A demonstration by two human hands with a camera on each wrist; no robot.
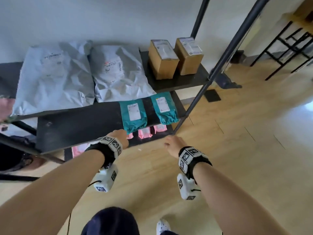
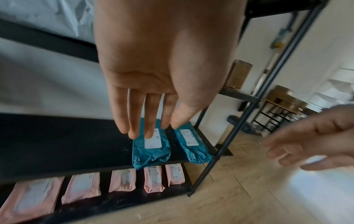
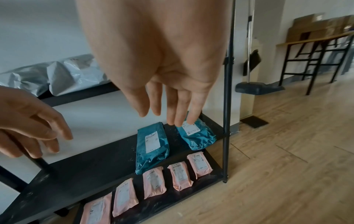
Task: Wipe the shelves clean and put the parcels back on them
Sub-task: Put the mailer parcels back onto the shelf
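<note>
White wall, wooden floor; black-legged table

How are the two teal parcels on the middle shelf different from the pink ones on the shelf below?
The teal parcels are larger and puffier; the pink parcels are smaller and flatter. There are two teal ones at the right end of their shelf, while five pink ones line the bottom shelf. The teal wrapping looks crinkled, the pink smoother. All lie flat with white labels facing up, and neither hand touches them.

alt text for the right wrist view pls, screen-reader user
An open right hand hangs empty above a black shelf rack holding two teal parcels on the middle shelf and five pink parcels on the bottom one. The left hand, also empty, reaches in from the left edge.
</note>
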